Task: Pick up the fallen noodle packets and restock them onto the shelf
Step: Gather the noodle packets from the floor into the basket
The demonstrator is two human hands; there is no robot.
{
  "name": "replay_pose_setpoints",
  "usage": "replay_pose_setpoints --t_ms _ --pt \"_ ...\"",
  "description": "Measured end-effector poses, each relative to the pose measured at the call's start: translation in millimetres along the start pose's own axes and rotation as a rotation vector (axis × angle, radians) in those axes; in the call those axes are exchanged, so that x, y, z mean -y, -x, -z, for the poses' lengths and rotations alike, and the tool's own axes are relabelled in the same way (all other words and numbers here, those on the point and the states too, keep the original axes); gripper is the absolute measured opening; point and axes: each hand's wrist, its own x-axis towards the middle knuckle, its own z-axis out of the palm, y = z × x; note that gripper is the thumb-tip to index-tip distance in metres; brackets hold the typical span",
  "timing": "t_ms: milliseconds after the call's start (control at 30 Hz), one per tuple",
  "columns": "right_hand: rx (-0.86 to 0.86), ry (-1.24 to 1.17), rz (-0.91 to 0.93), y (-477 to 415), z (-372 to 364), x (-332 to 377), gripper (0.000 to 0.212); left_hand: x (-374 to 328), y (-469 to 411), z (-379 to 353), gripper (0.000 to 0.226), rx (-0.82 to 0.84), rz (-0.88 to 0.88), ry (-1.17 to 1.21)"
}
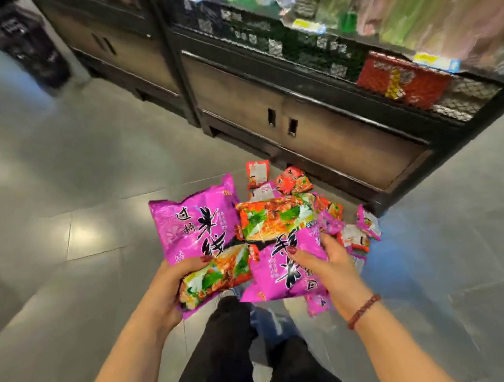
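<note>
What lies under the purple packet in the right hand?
More fallen packets on the floor, red and purple. The purple packet and right hand hide part of the pile.

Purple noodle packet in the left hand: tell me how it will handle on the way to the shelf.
The purple packet juts past the left hand without drooping, so it is probably light and fairly stiff. Its film shines and is held only at one end, so it may slip from the grip.

packets (289, 184) scattered against shelf base (316, 142), bare floor (60, 177) leftward, both hands full
</note>
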Motion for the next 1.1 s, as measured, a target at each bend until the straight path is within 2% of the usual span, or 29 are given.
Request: replay_pose_setpoints --t_ms 100,133,300,400,500,633,667,767,867,933,1100 --pt "0.101 0.048 0.001 -25.7 -48.4 14.0 0.032 -24.6 -11.2 36.4 0.037 -0.063 -0.073 0.073" --pt "0.128 0.057 -0.003 -38.1 -65.3 17.0 0.031 -34.7 -16.8 49.5 0.035 -0.088 -0.088 0.089" --pt "0.229 0.139 -0.019 -107.2 -160.8 42.5 0.023 -97.9 -57.4 125.5 0.048 -0.179 -0.143 0.173" --pt "0.230 0.183 -0.003 -147.1 -219.5 59.5 0.026 -144.2 -82.5 170.1 0.061 -0.222 -0.175 0.166" --pt "0.276 0.164 -0.011 -186.0 -270.2 78.4 0.034 -192.1 -108.5 205.9 0.050 -0.266 -0.205 0.171" --pt "0.310 0.183 0.001 -242.2 -319.4 101.1 0.032 -240.3 -147.3 232.5 0.032 -0.326 -0.261 0.222" --pt "0.328 0.187 -0.005 -258.5 -330.7 107.9 0.040 -250.1 -158.4 236.8 0.033 -0.331 -0.271 0.228" --pt "0.408 0.221 -0.055 -315.8 -363.6 131.6 0.084 -281.0 -194.8 243.4 0.040 -0.357 -0.302 0.229" --pt "0.449 0.229 -0.122 -383.6 -396.4 154.3 0.099 -317.4 -237.9 246.0 0.043 -0.415 -0.326 0.240" --pt "0.469 0.231 -0.125 -427.2 -419.1 174.1 0.093 -348.1 -265.1 244.2 0.041 -0.446 -0.320 0.268" --pt "0.532 0.268 -0.120 -526.0 -472.8 230.9 0.037 -434.2 -321.7 239.3 0.041 -0.490 -0.329 0.297"
